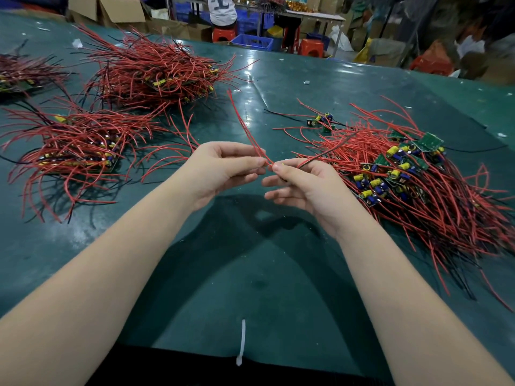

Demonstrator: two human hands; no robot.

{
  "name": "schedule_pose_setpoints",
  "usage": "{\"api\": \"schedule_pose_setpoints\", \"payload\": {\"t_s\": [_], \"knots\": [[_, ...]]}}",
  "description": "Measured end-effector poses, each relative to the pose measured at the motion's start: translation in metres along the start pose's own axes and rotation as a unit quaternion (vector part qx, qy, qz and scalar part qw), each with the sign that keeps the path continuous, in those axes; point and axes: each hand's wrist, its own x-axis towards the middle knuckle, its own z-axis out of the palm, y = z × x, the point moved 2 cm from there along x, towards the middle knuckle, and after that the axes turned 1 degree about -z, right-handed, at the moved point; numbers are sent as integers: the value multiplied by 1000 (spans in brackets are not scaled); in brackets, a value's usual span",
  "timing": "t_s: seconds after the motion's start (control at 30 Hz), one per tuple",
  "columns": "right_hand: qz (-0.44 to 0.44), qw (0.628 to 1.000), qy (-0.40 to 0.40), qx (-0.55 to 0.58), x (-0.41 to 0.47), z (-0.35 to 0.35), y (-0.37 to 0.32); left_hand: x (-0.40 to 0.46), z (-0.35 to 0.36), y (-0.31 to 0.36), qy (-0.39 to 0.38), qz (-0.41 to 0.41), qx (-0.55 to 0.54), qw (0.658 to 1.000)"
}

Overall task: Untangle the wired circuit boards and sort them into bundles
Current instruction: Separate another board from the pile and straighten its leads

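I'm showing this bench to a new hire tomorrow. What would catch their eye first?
The red wires: a loose tangle of wired circuit boards at right, three bundles at left, the biggest at the back. In the centre, the left hand and right hand pinch red wires above the green table.

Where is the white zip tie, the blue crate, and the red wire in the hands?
white zip tie (243, 341): head view, middle of its strap.
blue crate (252, 41): head view, its front wall.
red wire (245, 126): head view, the stretch rising above the hands.
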Motion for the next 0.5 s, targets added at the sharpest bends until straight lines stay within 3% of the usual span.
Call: {"api": "schedule_pose_setpoints", "payload": {"t_s": [0.3, 0.5], "knots": [[17, 999, -31, 23, -2, 5, -2, 0, 3, -2, 17, 6, -15, 1000], [13, 997, 66, 47, 3, 0, -3, 3, -1, -1, 45, -17, -72, 996]]}}
